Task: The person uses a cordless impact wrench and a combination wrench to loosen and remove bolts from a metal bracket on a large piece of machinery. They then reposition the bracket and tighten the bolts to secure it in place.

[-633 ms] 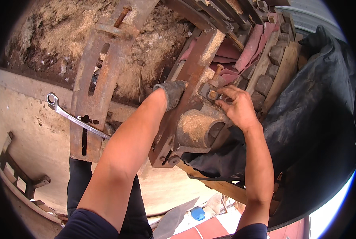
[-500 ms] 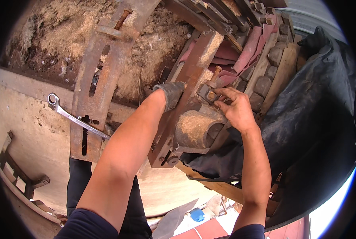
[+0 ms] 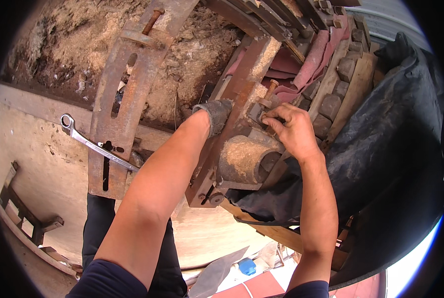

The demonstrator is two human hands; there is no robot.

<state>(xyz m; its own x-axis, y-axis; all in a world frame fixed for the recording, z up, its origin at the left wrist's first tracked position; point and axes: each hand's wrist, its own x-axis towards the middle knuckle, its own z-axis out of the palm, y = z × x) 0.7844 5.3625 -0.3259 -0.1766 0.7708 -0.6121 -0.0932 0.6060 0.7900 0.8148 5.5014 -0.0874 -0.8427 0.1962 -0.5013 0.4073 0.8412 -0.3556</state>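
Note:
My left hand (image 3: 215, 117) wears a dark grey knit glove and reaches behind a rusty steel beam (image 3: 232, 111), so its fingers are hidden. Bare, my right hand (image 3: 294, 128) is closed at the fingertips around a small rusty bolt head on a metal block (image 3: 256, 113) at the beam's right side. Those fingers cover most of the bolt head. Just above them a second rusty bolt (image 3: 271, 88) stands up from the beam. Below the hand lies a round metal housing (image 3: 242, 158) coated with sawdust.
A ring spanner (image 3: 95, 147) lies across a slotted rusty plate (image 3: 127, 94) at left. Sawdust (image 3: 182, 64) heaps behind it. Black sheeting (image 3: 376, 144) drapes over the right side, near wooden boards and blocks (image 3: 331, 105). Reddish cloth (image 3: 311, 59) hangs among steel bars at the top.
My right fingers have moved slightly left and curled over the bolt head, which showed plainly before. My left arm has barely moved.

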